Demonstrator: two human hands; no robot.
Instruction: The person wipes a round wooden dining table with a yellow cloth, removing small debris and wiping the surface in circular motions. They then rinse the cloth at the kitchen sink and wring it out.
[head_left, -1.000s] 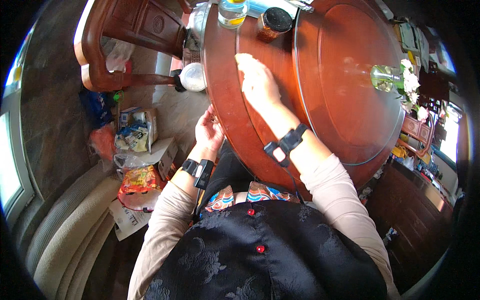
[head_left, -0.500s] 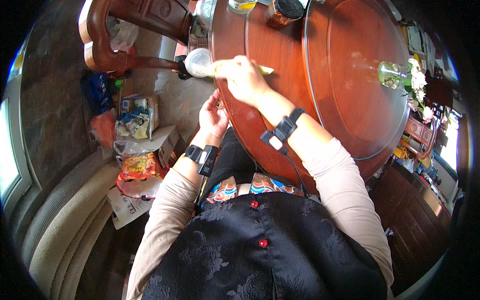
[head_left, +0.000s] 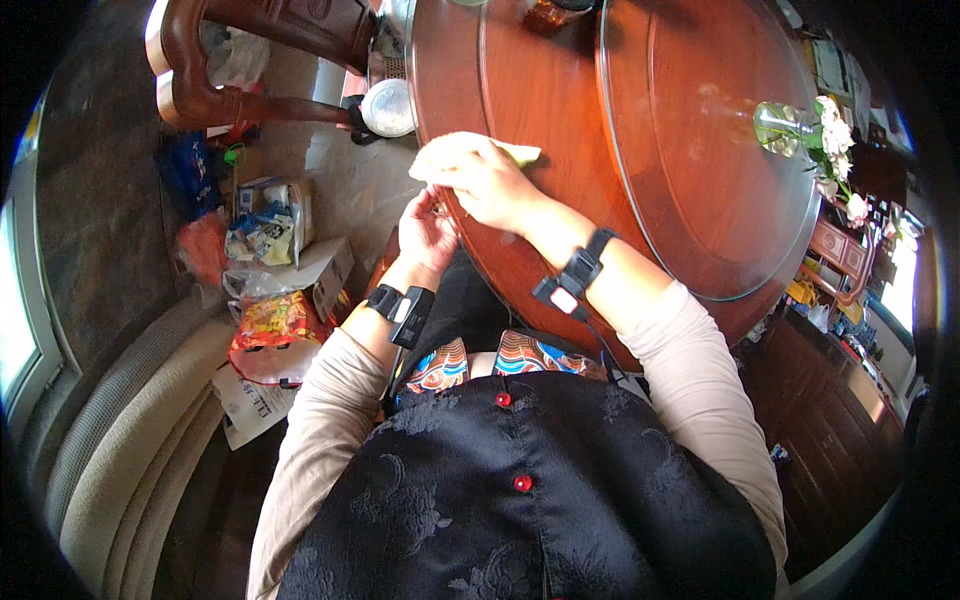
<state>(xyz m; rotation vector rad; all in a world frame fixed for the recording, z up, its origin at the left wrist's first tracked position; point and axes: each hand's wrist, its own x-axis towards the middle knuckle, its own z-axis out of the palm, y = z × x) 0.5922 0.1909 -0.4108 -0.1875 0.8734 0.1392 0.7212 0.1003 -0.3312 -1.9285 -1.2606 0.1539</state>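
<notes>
My right hand [head_left: 488,187] presses a pale yellow-green cloth [head_left: 437,157] onto the left edge of the dark red wooden table [head_left: 545,110]. A corner of that cloth sticks out beyond my fingers. Just below the table's rim is my left hand [head_left: 428,238], palm turned up and cupped, its fingers loosely bent and apart. Its fingertips lie close under the cloth, and whether any small bits rest in the palm is too fine to make out. Both my wrists carry black straps with small devices.
A glass-topped round panel [head_left: 715,150] takes up the table's right part, with a vase of white flowers [head_left: 785,130] on it. A dark-lidded jar [head_left: 555,12] stands at the far edge. Left are a wooden chair [head_left: 235,105], a round white lid [head_left: 387,108] and bags [head_left: 270,330].
My right hand has drawn the cloth along the table edge toward me, closer to my left hand. The left hand stays cupped beside the rim.
</notes>
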